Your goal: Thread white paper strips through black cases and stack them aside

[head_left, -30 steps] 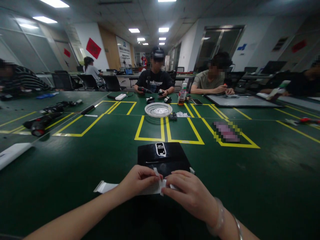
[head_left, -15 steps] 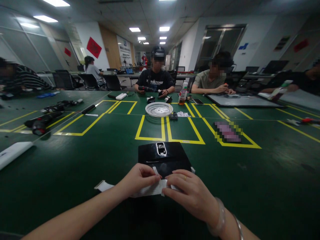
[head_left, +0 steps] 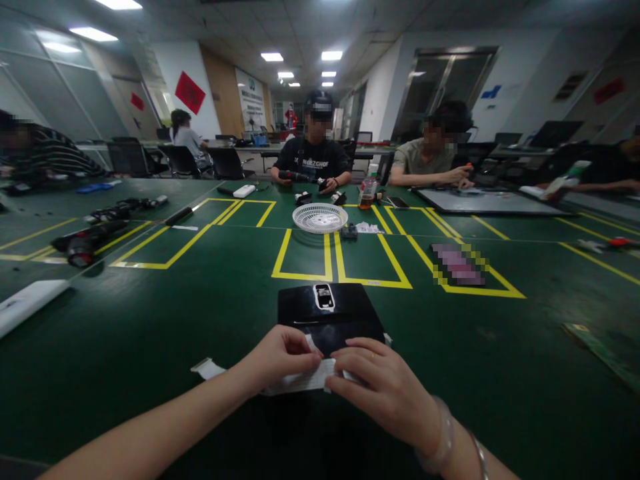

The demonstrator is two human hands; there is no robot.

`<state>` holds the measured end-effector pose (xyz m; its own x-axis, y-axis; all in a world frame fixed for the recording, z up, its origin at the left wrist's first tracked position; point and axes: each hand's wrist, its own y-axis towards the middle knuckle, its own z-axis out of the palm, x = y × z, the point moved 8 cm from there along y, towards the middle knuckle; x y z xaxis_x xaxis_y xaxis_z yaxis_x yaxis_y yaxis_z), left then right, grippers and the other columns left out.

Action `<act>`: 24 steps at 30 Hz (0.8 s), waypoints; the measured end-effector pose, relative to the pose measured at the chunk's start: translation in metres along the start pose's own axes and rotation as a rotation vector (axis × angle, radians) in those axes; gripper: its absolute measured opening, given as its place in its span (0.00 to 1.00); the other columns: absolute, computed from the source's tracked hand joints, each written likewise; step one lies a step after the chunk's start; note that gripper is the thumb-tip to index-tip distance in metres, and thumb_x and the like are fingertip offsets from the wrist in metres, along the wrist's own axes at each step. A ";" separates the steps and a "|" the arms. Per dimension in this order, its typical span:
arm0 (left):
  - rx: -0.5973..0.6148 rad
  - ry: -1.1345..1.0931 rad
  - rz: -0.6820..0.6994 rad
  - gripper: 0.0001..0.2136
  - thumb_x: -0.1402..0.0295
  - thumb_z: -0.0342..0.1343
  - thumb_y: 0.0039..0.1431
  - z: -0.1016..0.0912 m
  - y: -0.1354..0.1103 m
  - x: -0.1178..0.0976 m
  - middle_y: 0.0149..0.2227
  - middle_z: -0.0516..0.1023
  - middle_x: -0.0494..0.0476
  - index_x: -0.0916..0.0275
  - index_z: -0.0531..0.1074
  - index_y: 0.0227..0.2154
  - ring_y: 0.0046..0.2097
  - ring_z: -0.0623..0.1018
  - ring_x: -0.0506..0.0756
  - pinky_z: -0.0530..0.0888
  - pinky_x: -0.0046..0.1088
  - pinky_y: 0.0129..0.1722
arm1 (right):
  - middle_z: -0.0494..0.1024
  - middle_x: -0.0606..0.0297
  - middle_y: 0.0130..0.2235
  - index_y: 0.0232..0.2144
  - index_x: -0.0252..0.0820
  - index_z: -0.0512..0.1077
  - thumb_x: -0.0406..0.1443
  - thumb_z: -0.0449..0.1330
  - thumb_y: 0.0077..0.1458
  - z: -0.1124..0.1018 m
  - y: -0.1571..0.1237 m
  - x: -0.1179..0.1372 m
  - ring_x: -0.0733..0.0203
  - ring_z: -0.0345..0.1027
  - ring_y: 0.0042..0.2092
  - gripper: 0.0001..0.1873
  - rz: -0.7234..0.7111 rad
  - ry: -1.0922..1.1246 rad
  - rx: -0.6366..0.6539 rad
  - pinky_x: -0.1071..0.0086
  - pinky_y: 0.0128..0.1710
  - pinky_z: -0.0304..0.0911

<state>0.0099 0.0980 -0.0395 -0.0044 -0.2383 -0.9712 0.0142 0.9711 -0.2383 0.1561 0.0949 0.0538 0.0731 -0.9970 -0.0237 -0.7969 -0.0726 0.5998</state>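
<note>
A black, flat panel-like device lies before me, with a white-rimmed rectangular cutout near its far edge. Along its near edge runs a white flat ribbon cable, its loose end reaching out left past my forearm. The thumb and forefinger of my left hand are pinched together at the cable, by a small white upturned piece. My right hand has its fingers bent over the same cable, just to the right of the left fingertips. Both palms and part of the cable's folds are hidden.
Beyond the device stand a white plastic basket and a bottle. A power drill and a white box lie left, a green circuit board right. Co-workers sit across the green table.
The view has shifted slightly, and a green circuit board now shows at the right. Both hands keep nearly the same hold on the ribbon cable.
</note>
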 end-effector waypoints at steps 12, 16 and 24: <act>-0.031 -0.073 -0.039 0.30 0.65 0.71 0.41 0.001 0.000 -0.002 0.27 0.77 0.53 0.69 0.69 0.49 0.28 0.75 0.51 0.70 0.25 0.32 | 0.75 0.65 0.35 0.46 0.43 0.72 0.29 0.52 0.65 0.007 0.002 0.001 0.63 0.69 0.35 0.11 -0.002 -0.054 0.086 0.61 0.45 0.66; 0.014 0.073 0.085 0.27 0.62 0.66 0.51 -0.003 0.002 -0.015 0.32 0.78 0.56 0.68 0.66 0.51 0.34 0.76 0.53 0.71 0.27 0.35 | 0.74 0.64 0.36 0.43 0.42 0.73 0.29 0.54 0.64 0.013 -0.001 -0.008 0.61 0.68 0.36 0.09 0.023 -0.090 0.129 0.62 0.42 0.66; -0.082 1.022 0.086 0.12 0.58 0.54 0.63 -0.034 -0.005 -0.042 0.38 0.77 0.54 0.57 0.72 0.45 0.37 0.76 0.56 0.65 0.26 0.30 | 0.73 0.60 0.43 0.48 0.46 0.73 0.25 0.61 0.57 0.029 -0.013 -0.049 0.56 0.69 0.42 0.18 0.199 -0.167 0.253 0.61 0.43 0.67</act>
<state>-0.0241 0.1037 0.0022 -0.8559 -0.0789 -0.5110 -0.0139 0.9914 -0.1298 0.1455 0.1442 0.0240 -0.1810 -0.9810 -0.0693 -0.9104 0.1405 0.3891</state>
